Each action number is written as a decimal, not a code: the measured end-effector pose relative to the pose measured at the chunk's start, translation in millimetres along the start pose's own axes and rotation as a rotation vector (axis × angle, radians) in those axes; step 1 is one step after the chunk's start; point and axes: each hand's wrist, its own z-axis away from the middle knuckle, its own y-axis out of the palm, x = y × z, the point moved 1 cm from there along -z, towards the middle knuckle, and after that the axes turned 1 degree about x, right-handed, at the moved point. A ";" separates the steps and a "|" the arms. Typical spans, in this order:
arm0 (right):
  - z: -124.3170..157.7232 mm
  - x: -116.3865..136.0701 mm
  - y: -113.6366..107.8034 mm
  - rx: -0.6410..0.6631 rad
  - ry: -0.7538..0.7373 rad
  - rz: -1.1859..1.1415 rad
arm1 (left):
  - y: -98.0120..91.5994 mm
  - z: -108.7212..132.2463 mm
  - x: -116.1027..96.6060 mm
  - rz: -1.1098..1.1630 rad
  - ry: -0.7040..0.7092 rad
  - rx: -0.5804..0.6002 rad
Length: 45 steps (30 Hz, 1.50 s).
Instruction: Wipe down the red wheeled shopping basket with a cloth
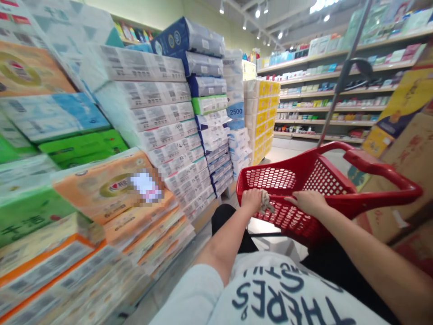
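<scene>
A red plastic shopping cart [294,216] with perforated sides stands right in front of my body, slightly tilted in view. My left hand [252,201] is closed around the near rim at its left corner. Beside those fingers hangs a small crumpled, pale patterned piece of cloth [267,201]; whether my hand holds it too, I cannot tell. Further right along the same rim, my right hand [309,201] is closed over the edge, one finger pointing left. The cart's thick handle [382,169] rises at the right, away from both hands. The basket's bottom is mostly hidden.
Tall stacks of white tissue packs [158,108] line the left side, with orange packs [101,185] lower and nearer. Yellow packs [265,119] stand further along. Cardboard cartons [402,176] flank the right. Shelves of small goods [321,95] fill the back. A metal pole [338,85] rises behind the cart.
</scene>
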 end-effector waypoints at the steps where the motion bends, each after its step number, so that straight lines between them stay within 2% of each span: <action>1: 0.2 2.6 -0.9 -0.024 0.017 0.005 | 0.1 -1.6 -2.4 0.005 -0.014 0.001; 6: -0.9 17.7 2.7 -0.160 -0.011 0.024 | -5.8 -4.6 -3.4 -0.021 -0.020 -0.002; 12: 1.1 21.3 11.3 -0.275 -0.051 -0.016 | -12.1 7.3 1.3 -0.036 -0.023 -0.027; 18: -2.2 25.7 15.5 -0.352 -0.103 -0.035 | -2.6 16.6 -9.2 -0.089 0.121 -0.152; 21: -3.1 26.2 16.4 -0.361 -0.121 -0.036 | 2.1 15.0 -10.0 -0.136 0.181 -0.121; 25: 0.1 20.6 17.6 -0.371 -0.135 -0.024 | 2.9 17.0 -1.1 -0.157 0.239 -0.063; 30: 8.8 12.0 16.9 -0.366 -0.144 -0.029 | -0.2 33.0 21.0 -0.163 0.170 -0.075; 33: 11.9 14.6 17.8 -0.396 -0.122 -0.048 | -4.6 37.3 25.9 -0.167 0.082 -0.070; 36: 11.6 20.9 21.1 -0.465 -0.085 -0.071 | -8.5 29.5 10.2 -0.161 0.029 -0.060; 40: 10.2 23.5 25.2 -0.529 -0.086 -0.079 | -6.1 11.8 -33.5 -0.124 0.205 0.001; 42: 11.1 21.4 26.1 -0.542 -0.101 -0.075 | -3.6 7.5 -48.5 -0.113 0.238 0.006; 45: 13.9 17.4 27.4 -0.562 -0.115 -0.080 | -2.1 11.3 -47.8 -0.115 0.271 -0.017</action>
